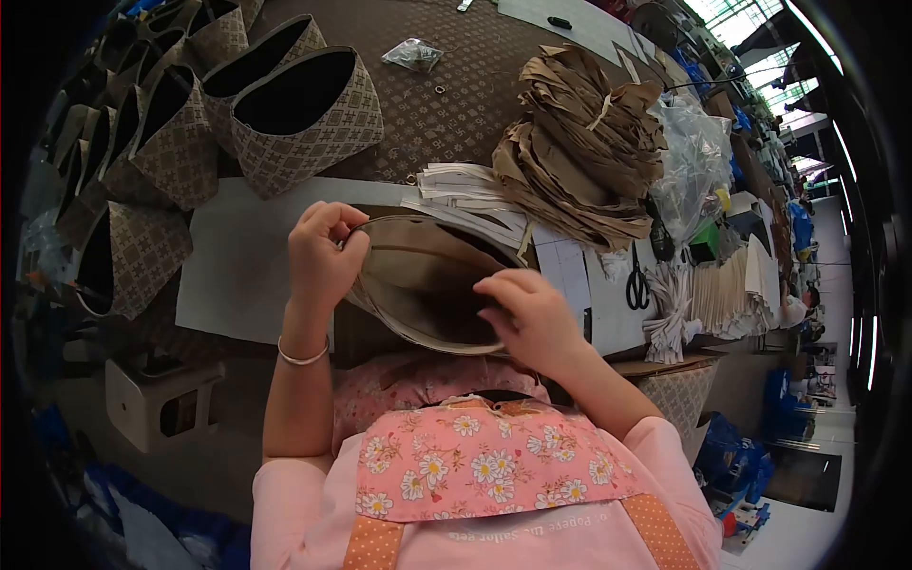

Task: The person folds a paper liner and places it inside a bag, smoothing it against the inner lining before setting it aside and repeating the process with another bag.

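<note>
A brown-lined bag body [418,256] lies in front of me, its wide oval opening turned up toward the camera. My left hand [328,252] pinches its rim at the left end between thumb and fingers. Over the right part of the opening is my right hand [532,313], thumb and fingers apart, the fingertips in front of the dark inside. No object shows between those fingers. The near rim of the bag body runs close to my apron, and its outer side is mostly hidden.
Several patterned bag bodies [309,142] stand at the left. Bundled brown fabric pieces [584,142] and white strips [456,190] lie beyond the bag body. Black-handled scissors [637,288] rest at the right, near clear plastic [693,157]. A stool [161,404] stands lower left.
</note>
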Tool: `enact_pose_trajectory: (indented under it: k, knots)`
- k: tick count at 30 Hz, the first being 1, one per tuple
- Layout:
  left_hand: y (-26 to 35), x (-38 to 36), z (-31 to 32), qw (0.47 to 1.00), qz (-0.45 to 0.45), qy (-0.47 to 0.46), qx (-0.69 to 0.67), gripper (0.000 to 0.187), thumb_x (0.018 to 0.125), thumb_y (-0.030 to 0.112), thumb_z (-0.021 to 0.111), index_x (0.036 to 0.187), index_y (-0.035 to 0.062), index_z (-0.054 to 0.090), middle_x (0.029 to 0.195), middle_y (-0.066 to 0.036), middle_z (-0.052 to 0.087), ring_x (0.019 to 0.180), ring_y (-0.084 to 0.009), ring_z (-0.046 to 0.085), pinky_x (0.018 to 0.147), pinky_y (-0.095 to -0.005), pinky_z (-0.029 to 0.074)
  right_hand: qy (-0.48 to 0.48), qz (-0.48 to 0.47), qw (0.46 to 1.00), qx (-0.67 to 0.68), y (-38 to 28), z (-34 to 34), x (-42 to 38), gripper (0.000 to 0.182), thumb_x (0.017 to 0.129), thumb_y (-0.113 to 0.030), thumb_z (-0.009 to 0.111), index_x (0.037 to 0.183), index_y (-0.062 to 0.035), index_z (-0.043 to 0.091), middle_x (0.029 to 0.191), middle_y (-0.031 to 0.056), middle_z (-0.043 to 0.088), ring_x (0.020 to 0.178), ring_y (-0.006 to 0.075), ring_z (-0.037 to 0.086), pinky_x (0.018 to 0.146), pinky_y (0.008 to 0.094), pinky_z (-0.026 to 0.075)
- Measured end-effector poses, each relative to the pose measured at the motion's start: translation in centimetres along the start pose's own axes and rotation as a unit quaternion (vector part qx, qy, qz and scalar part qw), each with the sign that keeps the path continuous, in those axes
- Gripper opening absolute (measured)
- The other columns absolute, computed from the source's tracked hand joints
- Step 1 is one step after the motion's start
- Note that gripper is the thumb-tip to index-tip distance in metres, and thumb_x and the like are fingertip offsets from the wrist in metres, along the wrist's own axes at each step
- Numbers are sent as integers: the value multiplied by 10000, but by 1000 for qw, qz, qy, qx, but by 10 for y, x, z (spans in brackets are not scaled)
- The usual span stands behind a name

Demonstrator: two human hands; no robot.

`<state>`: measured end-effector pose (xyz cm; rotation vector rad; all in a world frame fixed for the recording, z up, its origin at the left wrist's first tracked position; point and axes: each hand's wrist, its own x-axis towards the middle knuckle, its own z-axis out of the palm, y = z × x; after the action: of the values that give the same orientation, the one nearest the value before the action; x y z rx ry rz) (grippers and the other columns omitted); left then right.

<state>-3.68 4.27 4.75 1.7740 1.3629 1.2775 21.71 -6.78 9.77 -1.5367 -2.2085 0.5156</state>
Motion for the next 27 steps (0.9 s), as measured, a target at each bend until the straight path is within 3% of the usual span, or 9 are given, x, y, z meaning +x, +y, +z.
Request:
enact_pose_trajectory:
  k: [3,5,7,9,11,13,18,20,27]
  knots:
    - [-22,4,4,999,-22,-7,-31,122,724,-52,608,810,14,664,691,-10,517,609,-92,541,574,-233,456,83,2,992,-90,10,-21,6,417,752,-83,736,1148,-73,606,1062,121,610,984,319,583,871,402,488]
    - [-32,12,11,996,-35,11,-76,128,736,-61,592,810,15,664,703,4,511,612,-81,532,576,-226,449,50,138,989,-14,33,-18,-2,418,748,-71,746,1145,-61,614,1020,119,620,908,274,614,808,376,512]
    - [-39,19,16,961,-50,66,-265,170,765,-85,548,823,15,672,791,13,568,643,-60,535,589,-209,440,36,177,983,32,38,-23,-9,393,750,-71,756,1120,-49,629,979,111,627,845,244,622,762,352,517]
    - [-45,24,21,963,-49,62,-257,186,782,-82,527,834,13,679,809,9,600,663,-54,543,598,-198,436,21,219,972,78,43,-21,-12,368,751,-72,766,1096,-38,644,937,102,634,783,214,630,717,329,523]
    - [-47,26,24,966,-46,53,-250,206,799,-79,507,845,11,686,828,6,632,682,-47,552,607,-187,432,29,206,974,85,49,-18,-12,275,777,-56,777,1027,-14,670,868,37,621,700,95,585,648,232,492]
    - [-45,28,22,974,-89,-25,-207,222,825,-46,487,862,8,699,849,-10,681,689,-31,554,612,-173,423,37,213,973,76,47,-20,-7,236,777,-58,779,984,-5,679,853,37,623,696,96,587,640,232,487]
    - [-53,31,28,971,-67,-15,-229,242,843,-24,471,868,12,709,805,-5,689,623,-16,499,561,-178,389,34,236,971,37,50,-24,3,166,782,-78,776,900,1,691,805,38,623,682,95,581,607,237,464]
    - [-53,31,29,970,-75,-19,-231,245,844,-24,470,871,15,711,805,-4,690,610,-13,485,548,-181,381,45,234,971,16,49,-25,9,183,784,-162,776,841,-11,689,757,78,621,640,173,575,589,294,463]
    - [-54,30,33,966,-102,-17,-238,246,844,-13,472,868,22,714,677,45,615,537,9,412,488,-187,333,59,200,978,29,54,-17,26,145,774,-128,727,787,-3,656,711,78,587,629,186,566,582,299,458]
